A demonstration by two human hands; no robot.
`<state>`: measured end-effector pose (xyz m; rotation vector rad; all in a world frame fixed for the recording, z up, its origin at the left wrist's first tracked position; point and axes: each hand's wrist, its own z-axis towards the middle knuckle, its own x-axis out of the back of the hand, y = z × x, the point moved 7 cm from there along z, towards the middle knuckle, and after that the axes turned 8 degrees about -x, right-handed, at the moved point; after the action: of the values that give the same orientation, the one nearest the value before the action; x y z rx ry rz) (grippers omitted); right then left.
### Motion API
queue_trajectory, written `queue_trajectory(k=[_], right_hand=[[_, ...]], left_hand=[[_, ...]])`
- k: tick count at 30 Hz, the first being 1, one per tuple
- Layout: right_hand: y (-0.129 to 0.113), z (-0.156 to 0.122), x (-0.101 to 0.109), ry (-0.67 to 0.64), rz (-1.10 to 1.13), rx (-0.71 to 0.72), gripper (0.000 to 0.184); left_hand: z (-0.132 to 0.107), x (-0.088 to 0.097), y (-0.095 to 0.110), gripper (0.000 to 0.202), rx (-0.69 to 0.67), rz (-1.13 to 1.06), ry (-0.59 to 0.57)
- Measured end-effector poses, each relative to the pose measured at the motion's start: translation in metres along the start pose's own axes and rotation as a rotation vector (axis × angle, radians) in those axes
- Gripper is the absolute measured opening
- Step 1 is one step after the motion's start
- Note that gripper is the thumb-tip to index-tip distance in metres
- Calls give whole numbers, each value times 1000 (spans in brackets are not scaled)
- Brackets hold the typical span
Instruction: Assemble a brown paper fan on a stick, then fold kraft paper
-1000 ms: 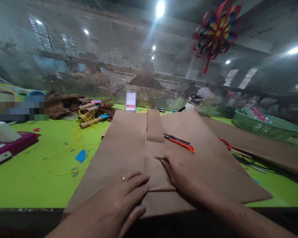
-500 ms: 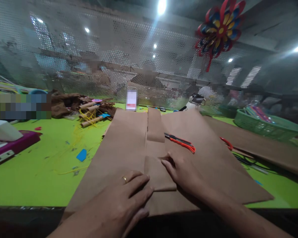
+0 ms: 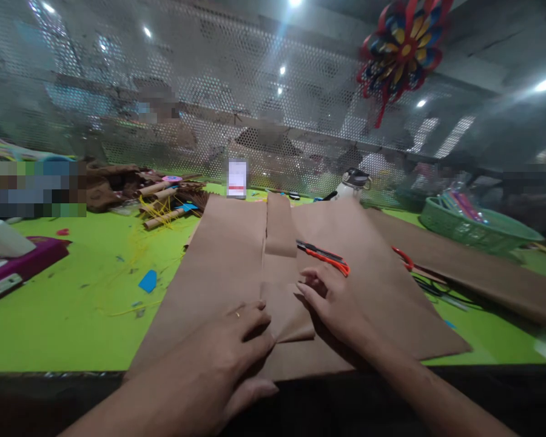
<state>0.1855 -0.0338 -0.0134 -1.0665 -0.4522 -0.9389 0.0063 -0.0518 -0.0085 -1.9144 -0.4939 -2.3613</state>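
Note:
A large sheet of brown kraft paper (image 3: 200, 273) lies before me, with a narrower folded brown paper strip (image 3: 284, 306) down its middle. My left hand (image 3: 236, 349) rests on the strip's left side, fingers bent and thumb spread away below. At the strip's upper right corner, the thumb and curled fingers of my right hand (image 3: 330, 300) close on the paper edge. Just above that hand lies a red and black utility knife (image 3: 325, 256), untouched. Higher up, another folded brown paper flap (image 3: 279, 227) runs toward the far edge.
Scissors (image 3: 404, 260) with red handles and a dark cable lie at the right, near a green basket (image 3: 477, 230). On the left are paper rolls (image 3: 164, 215), yellow strings, a blue scrap (image 3: 148, 281) and a purple power strip (image 3: 22, 264). A lit phone (image 3: 237, 178) stands behind.
My left thumb has spread away from its fingers. The strip's lower edge near my left fingers now looks creased and slanted. My right hand stays by the corner, and the view has shifted slightly.

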Motion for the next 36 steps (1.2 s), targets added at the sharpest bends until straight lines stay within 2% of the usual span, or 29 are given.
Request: queue_trajectory(k=[2, 4, 5, 7, 10, 16, 22, 30, 36], right_hand=[[-25, -14, 10, -67, -33, 154, 15], [-48, -35, 8, -258, -135, 326, 26], [-57, -45, 7, -301, -188, 397, 31], [-65, -64, 1, -371, -296, 502, 44], [-62, -79, -10, -374, -389, 572, 60], [-49, -82, -14, -309, -376, 580, 62], [-41, -82, -1, -302, -363, 598, 67], [-20, -94, 13, -319, -442, 532, 76], [-26, -90, 20, -324, -454, 460, 59]], left_hand=[[2, 1, -1, 41, 7, -1, -13], [3, 0, -2, 39, 10, 3, -16], [3, -1, -3, 38, 7, 6, -11], [3, -2, -3, 37, -7, 17, 8], [1, -2, -3, 38, -39, 31, 49], [-2, -4, -2, 45, -71, 90, 69], [-3, -4, 0, 44, -98, 105, 88], [-3, -1, 2, 41, -94, 138, 82], [6, 6, -2, 40, -54, 77, 35]])
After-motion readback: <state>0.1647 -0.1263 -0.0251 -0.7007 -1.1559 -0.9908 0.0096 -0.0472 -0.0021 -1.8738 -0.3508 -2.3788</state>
